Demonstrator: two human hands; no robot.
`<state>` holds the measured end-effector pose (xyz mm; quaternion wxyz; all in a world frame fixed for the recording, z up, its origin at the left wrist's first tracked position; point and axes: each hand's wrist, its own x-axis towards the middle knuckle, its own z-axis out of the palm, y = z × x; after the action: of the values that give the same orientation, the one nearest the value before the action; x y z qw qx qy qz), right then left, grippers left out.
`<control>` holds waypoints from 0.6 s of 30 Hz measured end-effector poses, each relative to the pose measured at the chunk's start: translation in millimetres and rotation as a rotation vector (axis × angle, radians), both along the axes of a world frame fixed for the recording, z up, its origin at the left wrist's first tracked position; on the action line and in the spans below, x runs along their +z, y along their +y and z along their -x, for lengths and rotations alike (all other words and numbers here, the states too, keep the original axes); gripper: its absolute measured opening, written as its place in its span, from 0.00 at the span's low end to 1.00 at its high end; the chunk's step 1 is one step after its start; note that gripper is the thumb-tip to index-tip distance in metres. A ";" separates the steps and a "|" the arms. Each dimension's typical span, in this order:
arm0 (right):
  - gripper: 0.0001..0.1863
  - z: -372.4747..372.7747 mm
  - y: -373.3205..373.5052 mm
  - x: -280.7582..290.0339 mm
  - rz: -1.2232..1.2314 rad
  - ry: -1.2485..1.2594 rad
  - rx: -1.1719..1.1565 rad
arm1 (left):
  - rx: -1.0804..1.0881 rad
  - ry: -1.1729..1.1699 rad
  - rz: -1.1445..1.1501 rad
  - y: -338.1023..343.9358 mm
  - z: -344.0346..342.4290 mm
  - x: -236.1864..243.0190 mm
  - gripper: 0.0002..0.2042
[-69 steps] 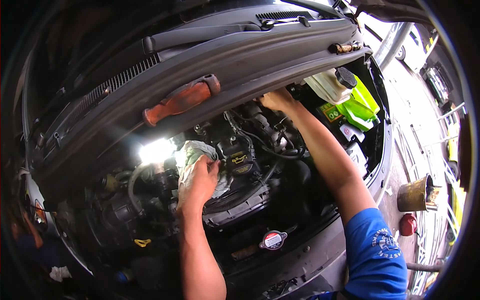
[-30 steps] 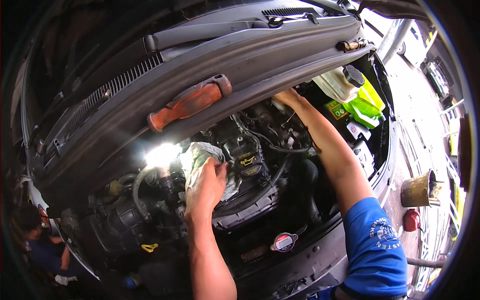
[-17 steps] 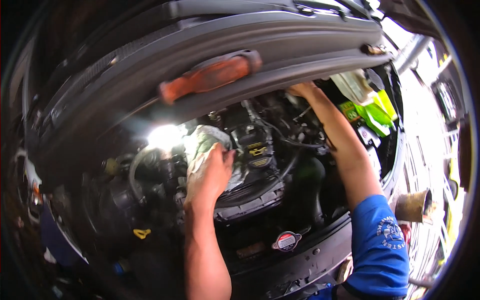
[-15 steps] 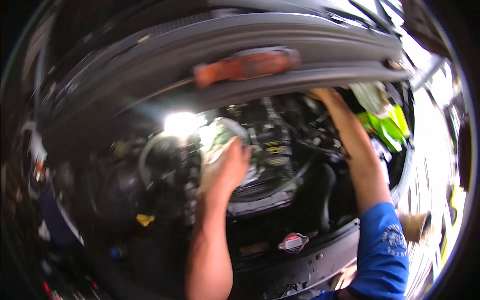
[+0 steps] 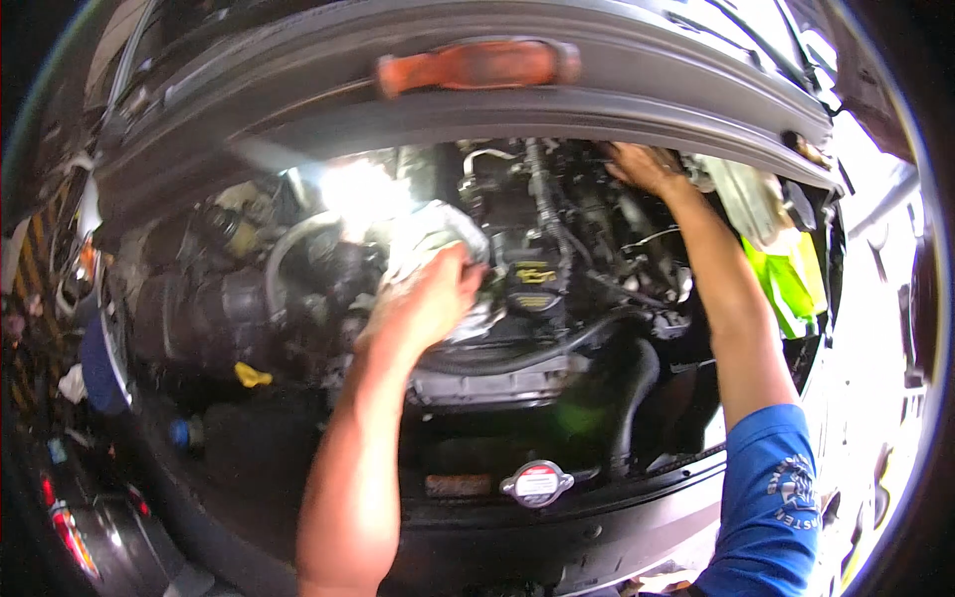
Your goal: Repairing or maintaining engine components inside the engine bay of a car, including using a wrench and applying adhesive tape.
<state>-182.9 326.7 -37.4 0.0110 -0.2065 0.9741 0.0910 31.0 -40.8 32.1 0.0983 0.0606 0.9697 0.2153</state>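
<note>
My left hand (image 5: 438, 298) is over the middle of a car engine, its fingers curled round a crumpled whitish cloth (image 5: 435, 229). Just right of it sits a black oil filler cap (image 5: 534, 277) with a yellow symbol. My right hand (image 5: 644, 167) reaches to the back of the engine, under the cowl edge. Its fingers look spread over dark engine parts, and the tips are partly lost in shadow. A glaring work light (image 5: 363, 194) shines beside the cloth and washes out what surrounds it.
An orange-handled screwdriver (image 5: 477, 68) lies on the cowl panel (image 5: 637, 90). In front are a radiator cap (image 5: 537, 484), a thick black hose (image 5: 637, 398) and a yellow tab (image 5: 252, 374). A bright yellow-green item (image 5: 786, 284) and a pale reservoir (image 5: 744, 199) stand at the right.
The view has shifted, so the engine bay and screwdriver sit higher in the picture. My left hand stays at the cloth. More of my right hand shows at the back of the engine.
</note>
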 end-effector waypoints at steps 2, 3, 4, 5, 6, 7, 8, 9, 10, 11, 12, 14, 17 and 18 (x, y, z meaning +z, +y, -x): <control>0.28 -13.6 66.6 -2.2 -0.060 0.358 0.104 | -0.107 0.124 -0.076 17.7 4.9 -6.4 0.15; 0.26 -22.3 77.9 0.2 -0.114 0.359 0.132 | -0.124 0.040 -0.085 31.5 9.1 -3.1 0.15; 0.25 -22.3 93.1 7.9 -0.162 0.380 0.167 | -0.137 -0.023 -0.085 42.4 12.3 11.3 0.14; 0.27 -22.9 101.8 6.1 -0.237 0.362 0.144 | -0.171 -0.021 -0.091 47.8 13.7 8.9 0.14; 0.27 -21.4 94.6 8.8 -0.232 0.367 0.152 | -0.162 -0.017 -0.087 42.2 12.7 7.5 0.14; 0.28 -21.1 86.1 8.9 -0.223 0.373 0.199 | -0.152 0.024 -0.099 36.0 10.8 3.0 0.14; 0.28 -19.4 75.9 7.9 -0.213 0.378 0.246 | -0.141 0.063 -0.109 28.9 9.4 0.0 0.14; 0.28 -19.0 70.3 6.8 -0.196 0.355 0.218 | -0.131 0.040 -0.127 25.2 8.5 1.2 0.14; 0.28 -17.2 79.5 1.5 -0.204 0.360 0.208 | -0.142 0.047 -0.132 27.7 7.4 2.9 0.14; 0.29 -15.6 85.8 -6.5 -0.232 0.335 0.184 | -0.159 0.087 -0.107 29.8 3.8 5.0 0.14; 0.29 -13.2 88.6 -10.7 -0.259 0.307 0.161 | -0.175 0.124 -0.081 30.5 2.5 6.4 0.14; 0.29 -1.7 99.7 -9.2 -0.302 0.267 0.126 | -0.191 0.099 -0.090 36.0 4.9 12.1 0.13; 0.28 -1.4 84.2 -16.0 -0.330 0.180 0.135 | -0.183 0.102 -0.079 32.1 0.8 12.7 0.12; 0.28 -2.6 93.7 -17.5 -0.332 0.176 0.123 | -0.196 0.101 -0.080 35.0 1.0 15.3 0.12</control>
<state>-180.4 420.4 -54.8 -0.0461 -0.2520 0.9286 0.2686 30.0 -5.8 47.4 0.0673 0.1698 0.9534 0.2400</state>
